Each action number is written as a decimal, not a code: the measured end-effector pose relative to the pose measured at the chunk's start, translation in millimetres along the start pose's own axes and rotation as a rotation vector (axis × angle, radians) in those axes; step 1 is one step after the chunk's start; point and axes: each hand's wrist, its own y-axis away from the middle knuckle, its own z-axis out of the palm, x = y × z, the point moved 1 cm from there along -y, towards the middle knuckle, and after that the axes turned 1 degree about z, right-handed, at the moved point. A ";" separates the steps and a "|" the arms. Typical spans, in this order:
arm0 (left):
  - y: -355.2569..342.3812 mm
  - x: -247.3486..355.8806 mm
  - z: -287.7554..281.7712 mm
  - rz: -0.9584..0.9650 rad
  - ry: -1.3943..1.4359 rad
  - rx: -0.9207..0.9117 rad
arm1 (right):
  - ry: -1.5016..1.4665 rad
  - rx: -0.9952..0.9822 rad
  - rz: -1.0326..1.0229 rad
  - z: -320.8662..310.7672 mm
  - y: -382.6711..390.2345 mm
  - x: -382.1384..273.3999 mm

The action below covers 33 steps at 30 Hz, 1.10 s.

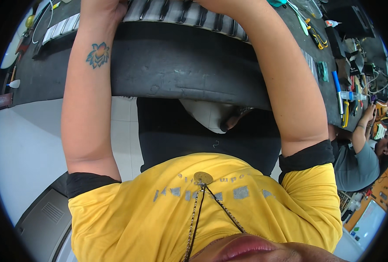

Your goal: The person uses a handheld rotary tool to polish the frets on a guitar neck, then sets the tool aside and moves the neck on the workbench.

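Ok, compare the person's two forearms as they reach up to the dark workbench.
The left forearm carries a blue and orange flower tattoo; the right forearm shows none. The left forearm runs nearly straight up the picture, while the right forearm slants from lower right to upper left. Both are bare, come out of black sleeve cuffs, and cross the front edge of the dark workbench; both hands are cut off at the top edge.

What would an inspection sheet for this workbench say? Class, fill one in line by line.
Surface: dark workbench, thick padded front edge.
Job's things: row of grey and black ribbed parts at the far edge, under both arms.
Clutter: screwdrivers and pens at right, small white bottle at left.
Hands: left hand mostly cut off by the frame; right hand out of view.
Cables: white cable at far left.
Surroundings: white tiled floor; a co-worker seated at right.
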 end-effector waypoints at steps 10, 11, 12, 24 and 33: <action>8.5 12.5 40.9 -0.136 0.056 0.207 | -0.035 -0.032 0.043 -1.0 9.4 -7.4; 10.8 14.9 42.9 -0.150 0.040 0.320 | -0.040 -0.054 0.098 -7.0 10.7 -20.3; 13.7 17.9 40.6 -0.163 0.019 0.442 | -0.052 -0.082 0.147 -9.6 10.8 -34.1; 12.2 3.1 -14.4 -0.014 0.092 -0.228 | -0.202 -0.026 -0.074 7.8 23.5 -7.0; 16.4 22.1 25.1 -0.203 0.156 0.177 | -0.045 0.018 0.034 2.7 10.9 -7.1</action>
